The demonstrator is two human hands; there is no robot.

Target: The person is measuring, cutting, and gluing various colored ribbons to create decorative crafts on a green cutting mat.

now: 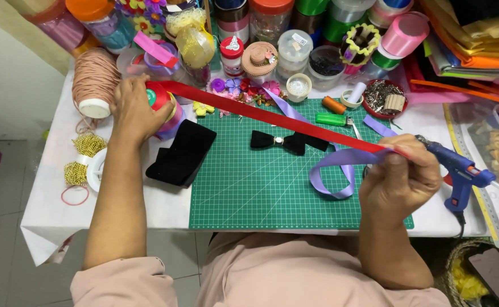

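Taking the green cutting mat (261, 182) as the landmark: at its near right corner the right hand (400, 179) is closed, pinching the free end of a red ribbon (272, 116) between thumb and fingers, apparently together with the lilac ribbon (332, 170) that loops down onto the mat beside it. Just right of the mat a blue glue gun (460, 170) rests on its stand, nozzle toward the hand, within easy reach. The red ribbon runs taut and diagonal above the mat, passing over a black bow (286, 141) lying at the mat's middle. Off the mat's left edge a folded black velvet piece (182, 154) lies flat. Beyond it, at the far left corner, the left hand (138, 111) wraps over the red ribbon spool (161, 102), pressing it down, seemingly so the ribbon stays stretched straight. Along the mat's far edge lie a green lighter (332, 119) and small fabric flowers (244, 86); behind these stand jars and ribbon rolls.
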